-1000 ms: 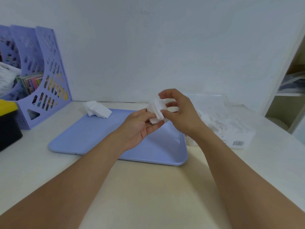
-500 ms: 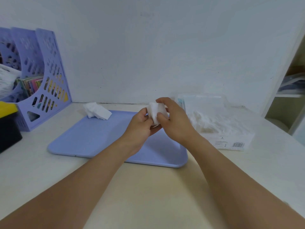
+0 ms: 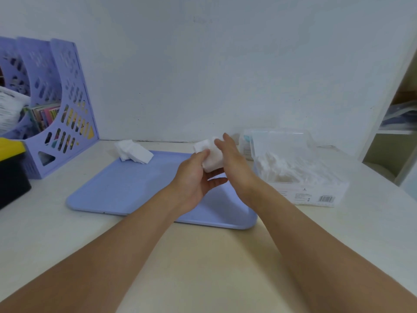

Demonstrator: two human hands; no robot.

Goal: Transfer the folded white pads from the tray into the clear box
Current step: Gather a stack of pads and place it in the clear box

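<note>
Head view: both hands hold a stack of white pads over the tray

A purple file rack (image 3: 65, 114) stands at the table's left edge; loose pads (image 3: 133, 152) lie on the blue tray's (image 3: 126, 188) far left corner, its middle bare. The left hand (image 3: 195, 175) grips the held pads (image 3: 208, 155) by thumb; the right hand (image 3: 234, 163) presses straight fingers against them. The clear box (image 3: 316, 184) sits just right, lid raised

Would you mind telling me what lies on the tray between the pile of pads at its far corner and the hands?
Nothing: in the head view the tray is bare between the pile of pads and the hands.
</note>
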